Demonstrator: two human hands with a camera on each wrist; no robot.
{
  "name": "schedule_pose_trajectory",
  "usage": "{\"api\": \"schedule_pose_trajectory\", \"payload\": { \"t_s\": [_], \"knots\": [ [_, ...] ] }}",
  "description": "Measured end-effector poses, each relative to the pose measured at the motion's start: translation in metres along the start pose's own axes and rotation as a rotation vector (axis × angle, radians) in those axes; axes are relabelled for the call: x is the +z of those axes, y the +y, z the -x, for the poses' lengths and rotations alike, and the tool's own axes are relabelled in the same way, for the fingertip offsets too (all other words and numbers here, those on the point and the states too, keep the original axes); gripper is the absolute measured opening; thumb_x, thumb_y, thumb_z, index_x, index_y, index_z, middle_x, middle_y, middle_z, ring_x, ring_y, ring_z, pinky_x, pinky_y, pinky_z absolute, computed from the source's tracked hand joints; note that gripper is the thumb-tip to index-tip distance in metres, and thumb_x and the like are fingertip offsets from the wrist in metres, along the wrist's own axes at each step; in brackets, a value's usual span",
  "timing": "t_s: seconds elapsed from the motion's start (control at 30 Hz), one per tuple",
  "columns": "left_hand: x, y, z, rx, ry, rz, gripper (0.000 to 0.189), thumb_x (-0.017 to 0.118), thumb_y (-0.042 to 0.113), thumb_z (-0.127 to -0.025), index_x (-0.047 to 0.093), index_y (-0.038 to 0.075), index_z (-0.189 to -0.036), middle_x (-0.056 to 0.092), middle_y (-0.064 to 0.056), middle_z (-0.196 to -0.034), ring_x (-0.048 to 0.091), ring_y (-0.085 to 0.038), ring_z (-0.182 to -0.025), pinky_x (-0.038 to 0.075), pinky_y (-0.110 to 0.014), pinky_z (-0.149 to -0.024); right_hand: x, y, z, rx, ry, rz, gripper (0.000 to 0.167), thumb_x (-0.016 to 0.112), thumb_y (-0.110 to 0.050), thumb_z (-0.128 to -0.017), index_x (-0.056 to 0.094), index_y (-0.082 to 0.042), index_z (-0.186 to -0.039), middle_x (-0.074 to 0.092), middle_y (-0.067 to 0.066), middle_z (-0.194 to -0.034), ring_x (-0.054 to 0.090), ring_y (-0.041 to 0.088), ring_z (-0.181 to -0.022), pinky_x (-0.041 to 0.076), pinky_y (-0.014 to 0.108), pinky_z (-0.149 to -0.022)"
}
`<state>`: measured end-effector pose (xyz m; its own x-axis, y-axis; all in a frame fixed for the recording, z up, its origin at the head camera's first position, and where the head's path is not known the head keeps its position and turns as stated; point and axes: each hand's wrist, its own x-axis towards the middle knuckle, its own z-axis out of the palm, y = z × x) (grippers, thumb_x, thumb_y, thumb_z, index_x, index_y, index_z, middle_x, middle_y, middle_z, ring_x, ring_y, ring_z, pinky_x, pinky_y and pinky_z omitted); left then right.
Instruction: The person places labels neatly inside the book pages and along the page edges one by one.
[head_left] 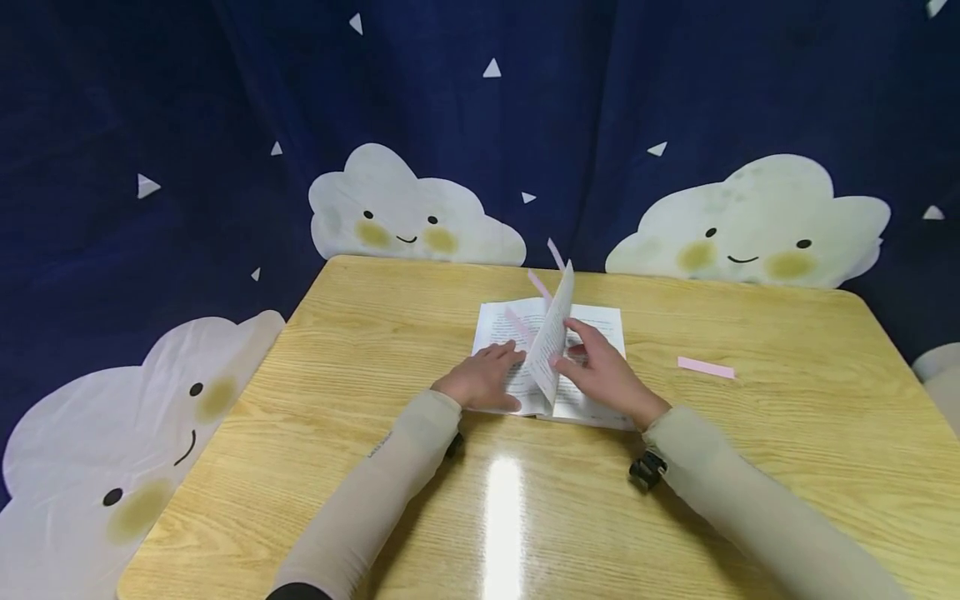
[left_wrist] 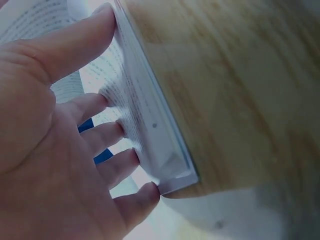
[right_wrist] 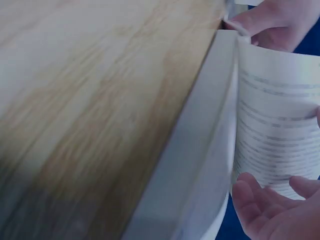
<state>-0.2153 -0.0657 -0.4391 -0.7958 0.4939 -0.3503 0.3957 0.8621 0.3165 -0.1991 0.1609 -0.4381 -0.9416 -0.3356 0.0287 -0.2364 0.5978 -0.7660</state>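
Note:
An open book (head_left: 592,408) with printed pages lies on the table. My left hand (head_left: 485,377) rests on its left page, fingers spread and fairly straight; in the left wrist view the fingertips (left_wrist: 131,156) lie along the paper near the book's edge. A raised leaf (head_left: 551,342) stands almost upright near the middle of the book. My right hand (head_left: 603,375) holds this leaf by its edge, thumb and index finger at the paper and the other fingers bent. Pink paper strips (head_left: 540,285) lie on the left page and stick out past the book's far edge.
Another pink strip (head_left: 705,367) lies on the wooden table (head_left: 360,333) to the right of the book. Behind the table hangs a dark blue curtain (head_left: 450,100) with white clouds and triangles. Black devices (head_left: 647,471) are strapped at the wrists.

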Motion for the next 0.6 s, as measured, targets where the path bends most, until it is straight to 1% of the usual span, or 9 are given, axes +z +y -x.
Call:
{"api": "schedule_pose_trajectory", "payload": {
  "t_s": [0.07,0.17,0.23,0.3,0.37,0.43,0.47,0.5,0.6],
  "knots": [
    [0.0,-0.002,0.002,0.037,0.013,0.003,0.079,0.069,0.04,-0.09,0.031,0.02,-0.157,0.02,-0.004,-0.168,0.019,-0.027,-0.155,0.023,-0.046,-0.126,0.004,-0.001,-0.005,0.005,-0.002,0.017,0.071,0.057,-0.032,-0.1,0.024,-0.006,-0.156,0.031,0.022,-0.159,0.055,0.042,-0.126,0.049,0.054,-0.103],
    [0.0,-0.005,0.005,0.104,0.032,0.023,0.071,0.068,0.036,-0.091,0.039,0.022,-0.154,0.028,-0.003,-0.165,0.018,-0.024,-0.155,0.02,-0.043,-0.127,0.009,-0.003,-0.01,0.046,-0.016,0.023,0.073,0.057,-0.032,-0.099,0.022,-0.005,-0.157,0.03,0.02,-0.16,0.054,0.04,-0.128,0.047,0.053,-0.106],
    [0.0,-0.007,0.007,0.129,0.043,0.065,0.064,0.068,0.033,-0.091,0.045,0.025,-0.151,0.031,-0.001,-0.164,0.019,-0.023,-0.154,0.019,-0.042,-0.128,0.011,-0.005,-0.012,0.065,-0.021,0.025,0.074,0.057,-0.033,-0.098,0.021,-0.005,-0.157,0.029,0.019,-0.16,0.053,0.039,-0.129,0.045,0.052,-0.108],
    [0.001,-0.009,0.009,0.159,0.076,0.123,0.062,0.07,0.03,-0.091,0.048,0.025,-0.148,0.032,0.0,-0.163,0.024,-0.022,-0.152,0.023,-0.041,-0.126,0.013,-0.006,-0.013,0.063,-0.022,0.033,0.074,0.057,-0.032,-0.098,0.022,-0.004,-0.156,0.03,0.02,-0.16,0.053,0.04,-0.129,0.044,0.052,-0.109],
    [0.002,-0.012,0.01,0.184,0.12,0.183,0.062,0.073,0.027,-0.089,0.05,0.023,-0.147,0.031,-0.002,-0.164,0.028,-0.022,-0.151,0.027,-0.04,-0.124,0.015,-0.007,-0.013,0.053,-0.025,0.038,0.073,0.057,-0.031,-0.098,0.023,-0.002,-0.156,0.031,0.022,-0.159,0.053,0.04,-0.129,0.043,0.053,-0.11],
    [0.005,-0.014,0.012,0.215,0.18,0.221,0.064,0.076,0.026,-0.087,0.051,0.021,-0.145,0.032,-0.003,-0.163,0.033,-0.022,-0.148,0.033,-0.039,-0.122,0.017,-0.008,-0.012,0.04,-0.025,0.044,0.073,0.057,-0.031,-0.098,0.023,0.0,-0.156,0.032,0.024,-0.157,0.053,0.04,-0.129,0.043,0.053,-0.11],
    [0.006,-0.016,0.013,0.236,0.21,0.222,0.066,0.077,0.026,-0.086,0.05,0.021,-0.146,0.029,-0.003,-0.163,0.032,-0.022,-0.149,0.033,-0.038,-0.122,0.017,-0.008,-0.012,0.04,-0.025,0.046,0.074,0.057,-0.032,-0.098,0.023,0.0,-0.156,0.033,0.024,-0.157,0.053,0.039,-0.129,0.042,0.052,-0.11],
    [0.007,-0.017,0.013,0.25,0.24,0.211,0.069,0.078,0.026,-0.085,0.048,0.019,-0.147,0.027,-0.004,-0.164,0.029,-0.023,-0.15,0.029,-0.039,-0.124,0.018,-0.009,-0.012,0.037,-0.024,0.046,0.073,0.057,-0.032,-0.098,0.023,0.0,-0.155,0.033,0.024,-0.157,0.053,0.039,-0.129,0.042,0.052,-0.11],
    [0.01,-0.019,0.016,0.264,0.314,0.167,0.075,0.077,0.03,-0.086,0.042,0.017,-0.151,0.024,-0.005,-0.164,0.019,-0.025,-0.154,0.018,-0.039,-0.128,0.02,-0.01,-0.011,0.032,-0.018,0.041,0.073,0.056,-0.032,-0.099,0.024,0.001,-0.155,0.033,0.024,-0.157,0.052,0.039,-0.128,0.043,0.052,-0.109]
  ]
}}
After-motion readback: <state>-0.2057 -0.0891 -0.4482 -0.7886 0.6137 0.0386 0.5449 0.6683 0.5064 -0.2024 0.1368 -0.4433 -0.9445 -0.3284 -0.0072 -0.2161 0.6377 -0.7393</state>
